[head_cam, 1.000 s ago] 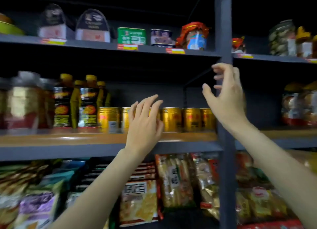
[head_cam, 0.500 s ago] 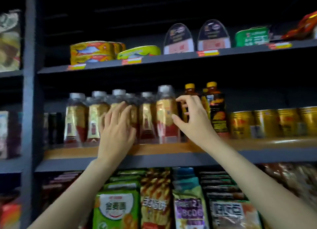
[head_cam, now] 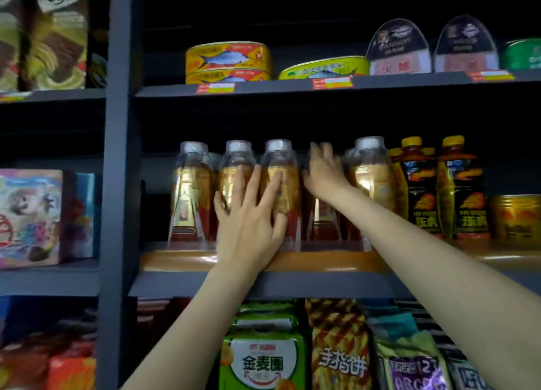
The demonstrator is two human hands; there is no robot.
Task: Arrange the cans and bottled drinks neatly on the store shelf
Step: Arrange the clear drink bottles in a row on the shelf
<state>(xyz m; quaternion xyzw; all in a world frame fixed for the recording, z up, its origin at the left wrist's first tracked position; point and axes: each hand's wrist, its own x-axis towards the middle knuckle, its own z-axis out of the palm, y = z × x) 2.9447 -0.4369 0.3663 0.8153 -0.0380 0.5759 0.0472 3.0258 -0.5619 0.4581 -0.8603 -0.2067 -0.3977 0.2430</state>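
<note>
Two hands are up at the middle shelf, both among the clear bottles that stand upright in a row along its wooden front edge. My left hand lies flat against the fronts of two neighbouring bottles, fingers straight and spread, holding nothing; the fingertips reach about the height of the gold labels. My right hand reaches into the gap between that pair and the next bottle to the right. It is blurred, with its fingers stretched up and back into the row, and I cannot tell whether it grips anything there. A further bottle's red base shows low under that wrist.

Just right of the clear bottles stand two dark bottles with yellow caps, upright and side by side, and beside them a gold can at the picture's edge.

On the shelf above sit yellow fish tins, two stacked, then a flat green tin and two arch-shaped packs. Red and yellow price tags are stuck to that shelf's front edge. Below the middle shelf hang snack bags, green, striped and purple. Left of the grey upright post is a colourful box on its own shelf.
</note>
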